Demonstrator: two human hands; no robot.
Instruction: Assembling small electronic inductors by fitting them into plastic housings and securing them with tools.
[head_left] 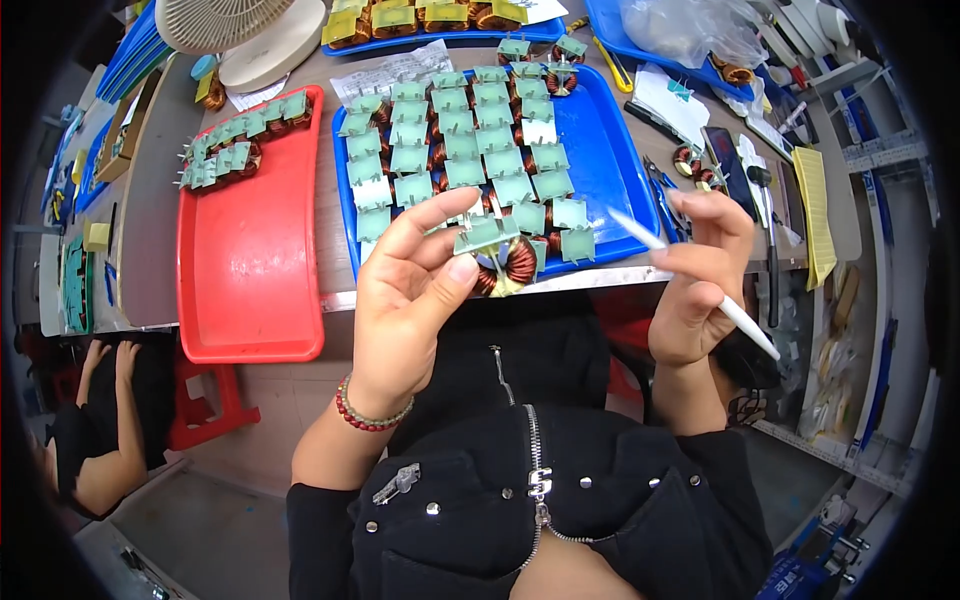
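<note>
My left hand [415, 275] is closed on a toroidal coil [508, 268], a ring wound with copper wire and topped by a pale green plate. It is held up in front of the blue tray's near edge. Between the fingers of my right hand [700, 275] is a slim white pen-like stick [742, 325], its pointed end aimed up and left, apart from the coil. Behind both hands lies the blue tray [615, 150], holding several rows of similar coils with green plates.
Left of it, a red tray [250, 280] carries several coils at its far end. A fan [225, 35] stands at the back left, near another tray of yellow-topped coils [425, 18]. Pliers [662, 195] and loose coils [698, 168] lie right. Another person's arms [110, 420] show far left.
</note>
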